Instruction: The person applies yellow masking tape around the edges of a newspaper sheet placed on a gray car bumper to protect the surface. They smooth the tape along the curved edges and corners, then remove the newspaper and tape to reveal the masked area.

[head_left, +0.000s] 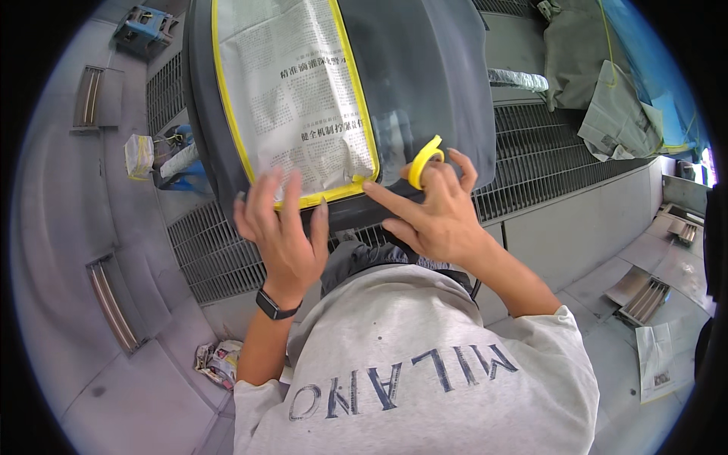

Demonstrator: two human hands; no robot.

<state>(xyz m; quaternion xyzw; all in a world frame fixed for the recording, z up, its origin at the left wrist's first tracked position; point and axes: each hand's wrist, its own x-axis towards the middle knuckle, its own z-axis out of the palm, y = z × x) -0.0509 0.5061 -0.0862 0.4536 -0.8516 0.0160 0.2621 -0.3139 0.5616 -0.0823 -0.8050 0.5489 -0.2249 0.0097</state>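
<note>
A sheet of newspaper (292, 106) lies over the left part of a large, dark grey curved panel (425, 76). Yellow masking tape (235, 125) runs along the sheet's edges. My left hand (284, 235) has its fingers spread at the panel's near edge, over the tape near the sheet's lower left corner. In my right hand (444, 216) is a roll of yellow masking tape (425, 163), hooked on the fingers. That hand's index fingertip reaches the tape at the sheet's lower right corner, where a short piece of tape sticks up.
Foil-like wrapped bars (519, 80) stick out beside the panel. Floor grating (561, 159) runs beneath it. Blue sheeting and paper (622, 114) cover something at the far right. A blue stool (144, 32) stands far left; crumpled paper (218, 362) lies near left.
</note>
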